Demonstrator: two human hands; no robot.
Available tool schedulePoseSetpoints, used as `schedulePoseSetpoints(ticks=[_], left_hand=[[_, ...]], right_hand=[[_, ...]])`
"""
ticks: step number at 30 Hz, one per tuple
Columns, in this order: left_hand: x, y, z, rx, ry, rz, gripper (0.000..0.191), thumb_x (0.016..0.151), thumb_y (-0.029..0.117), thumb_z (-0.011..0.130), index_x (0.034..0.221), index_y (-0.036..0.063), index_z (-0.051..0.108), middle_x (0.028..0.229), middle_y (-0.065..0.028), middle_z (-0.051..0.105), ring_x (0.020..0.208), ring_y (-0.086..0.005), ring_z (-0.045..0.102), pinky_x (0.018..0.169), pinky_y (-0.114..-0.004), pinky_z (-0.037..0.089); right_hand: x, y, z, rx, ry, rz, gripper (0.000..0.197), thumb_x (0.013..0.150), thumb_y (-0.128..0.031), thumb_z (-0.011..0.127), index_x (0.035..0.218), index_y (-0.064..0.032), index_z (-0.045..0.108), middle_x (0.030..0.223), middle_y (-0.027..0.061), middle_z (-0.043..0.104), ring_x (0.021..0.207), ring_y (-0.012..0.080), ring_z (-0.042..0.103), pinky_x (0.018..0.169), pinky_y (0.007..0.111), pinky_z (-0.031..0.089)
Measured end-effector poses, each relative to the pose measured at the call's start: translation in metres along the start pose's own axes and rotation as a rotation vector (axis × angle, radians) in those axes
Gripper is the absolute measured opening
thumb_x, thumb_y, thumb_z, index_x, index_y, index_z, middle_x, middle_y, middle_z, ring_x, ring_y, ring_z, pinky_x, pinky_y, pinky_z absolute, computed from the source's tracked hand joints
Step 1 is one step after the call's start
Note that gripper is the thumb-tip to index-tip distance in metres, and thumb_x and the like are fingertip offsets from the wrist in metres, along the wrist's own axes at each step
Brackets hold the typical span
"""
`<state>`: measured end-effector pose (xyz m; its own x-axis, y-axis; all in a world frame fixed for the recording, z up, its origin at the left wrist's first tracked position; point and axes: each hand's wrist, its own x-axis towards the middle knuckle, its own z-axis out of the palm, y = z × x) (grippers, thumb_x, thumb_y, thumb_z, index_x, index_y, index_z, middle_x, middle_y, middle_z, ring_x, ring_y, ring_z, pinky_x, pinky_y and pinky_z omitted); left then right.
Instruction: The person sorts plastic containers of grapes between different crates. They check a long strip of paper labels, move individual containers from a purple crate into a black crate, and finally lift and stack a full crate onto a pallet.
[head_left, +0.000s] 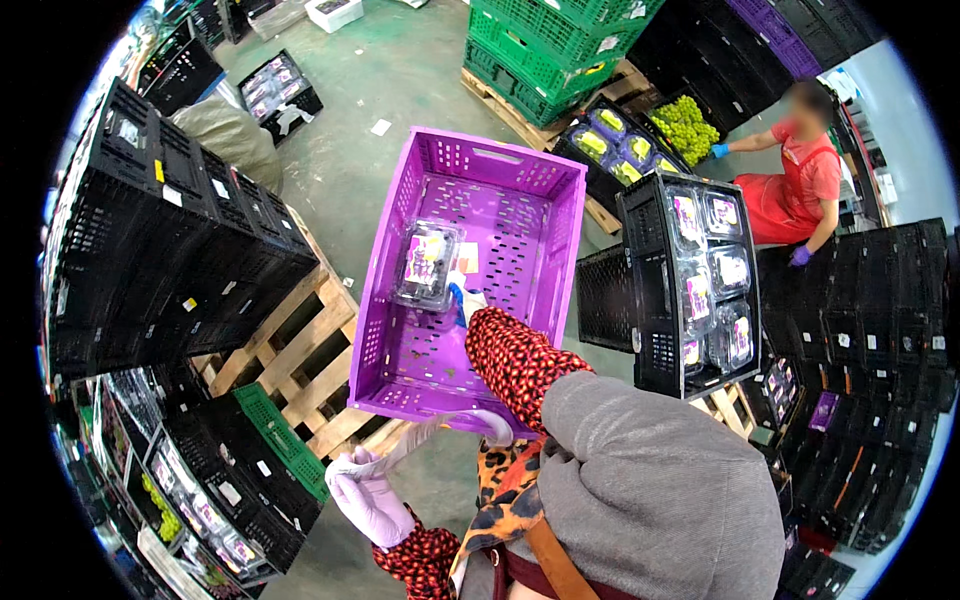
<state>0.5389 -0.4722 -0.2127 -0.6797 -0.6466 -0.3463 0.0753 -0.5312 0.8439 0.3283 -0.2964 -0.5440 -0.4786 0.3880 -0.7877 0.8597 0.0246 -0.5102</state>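
Note:
A large purple plastic crate (525, 300) stands before me, its floor pierced with slots. Inside, toward the left wall, lies one clear plastic clamshell punnet (426, 266) with a colourful label and dark contents. My right hand (468, 301), in a blue and white glove, reaches in to the punnet's right edge; a small white piece shows at its fingertips, which are partly hidden. Beyond them a pale card (468, 257) lies on the crate floor. In a pale lilac glove, my left hand (371, 495) holds a whitish strip (420, 439) that curls across to the crate's near edge.
On the right, a tilted black crate (652, 300) holds labelled punnets. Behind it a person in a red apron (799, 187) reaches to green grapes (684, 127). Black crates (180, 247) stack on a wooden pallet (315, 330) at left; green crates (547, 60) rise at the back.

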Motion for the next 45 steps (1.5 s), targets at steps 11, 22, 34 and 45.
schedulePoseSetpoints(ticks=[11,22,34,45], left_hand=[[0.035,-0.016,0.003,0.048,-0.213,-0.159,0.026,0.094,0.02,0.052,0.113,0.0019,0.051,0.075,-0.0024,0.054,0.065,-0.0119,0.05,0.064,-0.029,0.043],[0.04,-0.024,0.015,0.463,-0.315,-0.225,0.019,0.093,0.011,0.052,0.104,-0.0034,0.056,0.087,-0.0039,0.061,0.074,-0.0087,0.057,0.064,-0.022,0.046],[-0.036,-0.039,0.136,0.479,-0.844,-0.243,0.009,0.086,0.005,0.06,0.087,-0.0036,0.062,0.074,-0.0049,0.064,0.064,-0.0057,0.058,0.058,-0.019,0.045],[-0.169,-0.102,0.172,0.294,-0.952,-0.376,0.014,0.082,0.008,0.067,0.074,-0.0003,0.059,0.065,0.0007,0.057,0.055,-0.0039,0.053,0.05,-0.019,0.043]], right_hand=[[0.01,-0.02,0.021,0.479,-0.567,0.031,0.05,0.08,-0.036,0.069,0.121,-0.0144,0.05,0.106,0.0039,0.061,0.094,0.0194,0.058,0.072,0.037,0.05],[-0.021,-0.03,-0.065,0.78,-1.099,0.449,0.069,0.066,-0.065,0.065,0.096,-0.0053,0.048,0.055,-0.0015,0.033,0.042,0.0102,0.031,0.038,0.024,0.025],[-0.186,-0.01,-0.273,0.917,-1.555,0.065,0.076,0.083,-0.064,0.037,0.136,-0.0108,0.031,0.09,0.0153,0.05,0.043,0.0079,0.039,0.042,0.021,0.03],[-0.247,0.074,-0.405,1.056,-1.541,-0.072,0.068,0.086,-0.062,0.034,0.127,-0.0081,0.04,0.084,0.0119,0.05,0.04,0.009,0.037,0.037,0.023,0.028]])
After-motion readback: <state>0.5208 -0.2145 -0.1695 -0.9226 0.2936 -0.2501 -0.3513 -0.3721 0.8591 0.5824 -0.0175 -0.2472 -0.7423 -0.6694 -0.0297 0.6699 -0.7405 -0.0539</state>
